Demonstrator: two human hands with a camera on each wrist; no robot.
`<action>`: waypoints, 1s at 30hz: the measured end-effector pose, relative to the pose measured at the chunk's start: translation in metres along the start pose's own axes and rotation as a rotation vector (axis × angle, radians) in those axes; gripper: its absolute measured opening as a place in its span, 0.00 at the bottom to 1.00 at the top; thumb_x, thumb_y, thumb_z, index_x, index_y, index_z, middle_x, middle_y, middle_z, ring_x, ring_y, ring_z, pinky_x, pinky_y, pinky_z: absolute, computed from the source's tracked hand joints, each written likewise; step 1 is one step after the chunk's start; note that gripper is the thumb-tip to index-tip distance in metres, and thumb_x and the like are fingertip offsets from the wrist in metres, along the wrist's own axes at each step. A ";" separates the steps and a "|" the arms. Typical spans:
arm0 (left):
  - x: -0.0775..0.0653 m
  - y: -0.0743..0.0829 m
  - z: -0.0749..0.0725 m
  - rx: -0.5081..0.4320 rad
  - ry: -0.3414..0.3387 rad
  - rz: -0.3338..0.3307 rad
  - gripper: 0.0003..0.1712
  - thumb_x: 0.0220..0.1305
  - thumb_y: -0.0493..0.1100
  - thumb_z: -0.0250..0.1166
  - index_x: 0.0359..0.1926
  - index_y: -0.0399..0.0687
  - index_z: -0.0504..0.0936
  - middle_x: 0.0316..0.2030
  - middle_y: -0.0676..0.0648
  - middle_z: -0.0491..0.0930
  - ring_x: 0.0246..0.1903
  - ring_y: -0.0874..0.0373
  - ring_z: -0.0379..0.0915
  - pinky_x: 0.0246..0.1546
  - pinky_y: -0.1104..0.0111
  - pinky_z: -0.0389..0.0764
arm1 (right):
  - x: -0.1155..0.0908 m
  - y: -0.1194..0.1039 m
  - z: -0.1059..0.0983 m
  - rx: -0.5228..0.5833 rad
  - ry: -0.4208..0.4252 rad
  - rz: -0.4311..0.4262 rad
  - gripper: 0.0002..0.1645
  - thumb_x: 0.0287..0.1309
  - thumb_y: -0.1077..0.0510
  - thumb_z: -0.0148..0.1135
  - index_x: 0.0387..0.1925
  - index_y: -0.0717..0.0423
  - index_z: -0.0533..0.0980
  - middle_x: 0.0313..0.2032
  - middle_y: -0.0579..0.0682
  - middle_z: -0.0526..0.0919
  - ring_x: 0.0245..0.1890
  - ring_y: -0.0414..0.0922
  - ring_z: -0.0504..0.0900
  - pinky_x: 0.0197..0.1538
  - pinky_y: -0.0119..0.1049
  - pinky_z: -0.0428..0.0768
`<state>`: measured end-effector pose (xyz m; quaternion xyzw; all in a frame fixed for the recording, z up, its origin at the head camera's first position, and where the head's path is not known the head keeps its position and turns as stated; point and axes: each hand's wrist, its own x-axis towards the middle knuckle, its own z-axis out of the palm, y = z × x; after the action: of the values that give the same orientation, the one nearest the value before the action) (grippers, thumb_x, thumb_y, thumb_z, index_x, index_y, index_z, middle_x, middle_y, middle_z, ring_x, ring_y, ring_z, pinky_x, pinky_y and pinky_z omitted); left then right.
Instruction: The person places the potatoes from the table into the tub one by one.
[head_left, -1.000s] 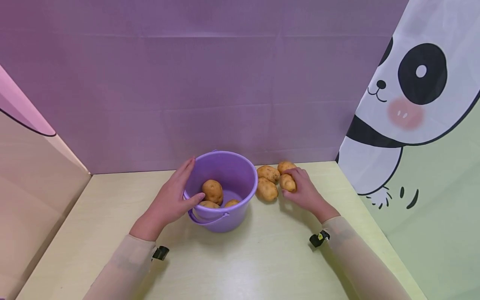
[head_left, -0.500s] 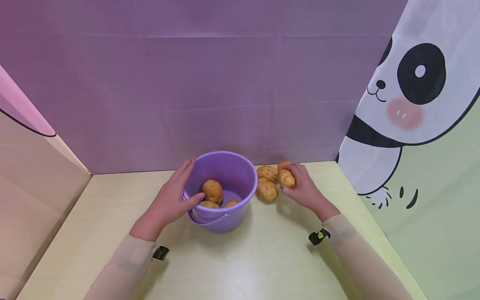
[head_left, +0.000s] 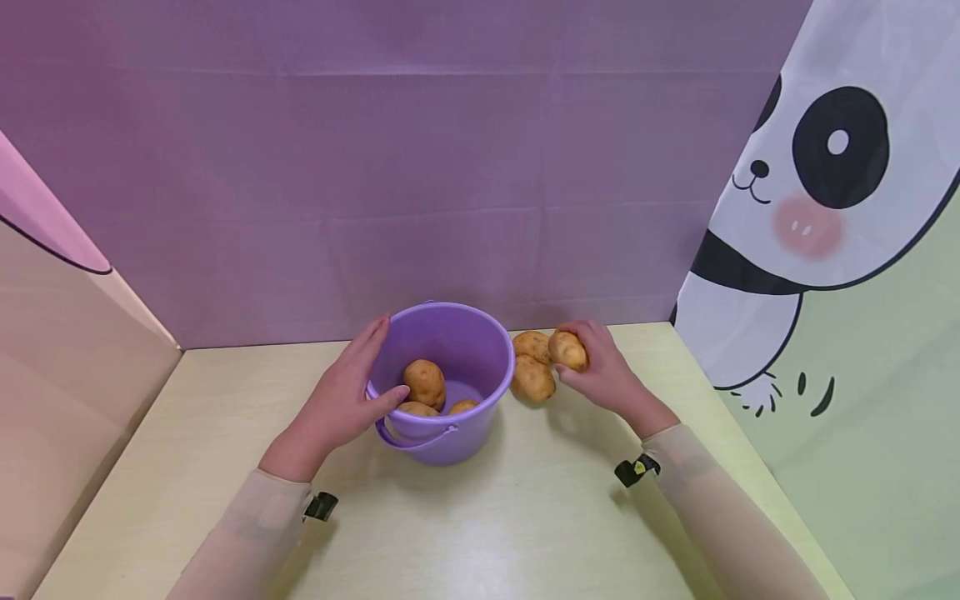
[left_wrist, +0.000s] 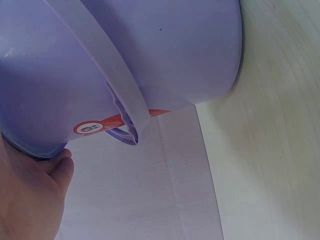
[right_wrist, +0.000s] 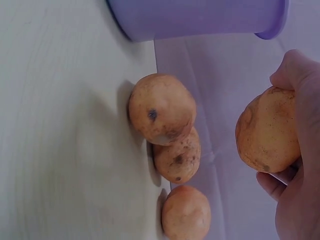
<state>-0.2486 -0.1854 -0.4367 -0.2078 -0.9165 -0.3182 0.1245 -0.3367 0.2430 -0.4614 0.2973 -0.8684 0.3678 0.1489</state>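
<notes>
My left hand (head_left: 348,383) holds the near-left rim of a purple bucket (head_left: 480,427), thumb over the edge; the left wrist view shows its fingers at the rim, partly out of frame. Inside the bucket lie a large potato (head_left: 425,383) and two more, partly hidden by the front wall. To the bucket's right, my right hand (head_left: 603,371) grips a potato (right_wrist: 267,131), lifted off the table. Near it a potato (head_left: 533,380) and a spotted potato (head_left: 530,344) rest on the table; a further potato (right_wrist: 186,214) shows only in the right wrist view.
The pale wooden table (head_left: 480,533) meets a purple cloth backdrop (head_left: 420,183) just behind the bucket. A panda-printed panel (head_left: 817,317) stands on the right, a pale panel (head_left: 67,375) on the left. The bucket's handle (head_left: 416,446) hangs at its front.
The right hand has raised its potato and carried it slightly left and back, above the other potatoes. The left hand and bucket have stayed in place.
</notes>
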 end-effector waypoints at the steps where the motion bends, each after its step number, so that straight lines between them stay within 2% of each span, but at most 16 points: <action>1: 0.000 0.000 0.000 0.001 -0.001 -0.001 0.58 0.72 0.55 0.72 0.89 0.40 0.50 0.89 0.40 0.48 0.85 0.35 0.48 0.79 0.33 0.60 | 0.001 -0.001 0.000 -0.003 -0.003 -0.001 0.34 0.56 0.59 0.75 0.65 0.61 0.78 0.58 0.59 0.79 0.59 0.57 0.73 0.58 0.55 0.78; 18: 0.001 0.001 -0.002 0.001 -0.013 -0.013 0.58 0.73 0.55 0.72 0.89 0.39 0.50 0.89 0.40 0.48 0.85 0.34 0.48 0.79 0.33 0.60 | 0.016 -0.023 -0.007 0.002 -0.007 -0.011 0.35 0.59 0.58 0.73 0.67 0.61 0.76 0.60 0.60 0.79 0.61 0.58 0.72 0.56 0.57 0.80; 24: 0.001 0.001 -0.002 -0.004 -0.013 -0.014 0.58 0.73 0.55 0.72 0.89 0.40 0.50 0.89 0.40 0.48 0.85 0.34 0.48 0.79 0.33 0.60 | 0.021 -0.029 -0.010 0.019 0.010 -0.049 0.34 0.59 0.58 0.73 0.67 0.61 0.76 0.63 0.60 0.78 0.63 0.58 0.71 0.57 0.57 0.80; 30: 0.000 0.001 -0.001 -0.009 -0.011 -0.014 0.58 0.73 0.55 0.72 0.90 0.40 0.50 0.89 0.40 0.48 0.85 0.35 0.48 0.79 0.33 0.60 | 0.025 -0.035 -0.012 0.027 0.006 -0.052 0.34 0.60 0.58 0.73 0.68 0.59 0.76 0.61 0.59 0.78 0.61 0.56 0.72 0.55 0.55 0.80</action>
<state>-0.2485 -0.1853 -0.4354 -0.2038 -0.9172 -0.3222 0.1160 -0.3334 0.2221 -0.4219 0.3207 -0.8549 0.3762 0.1571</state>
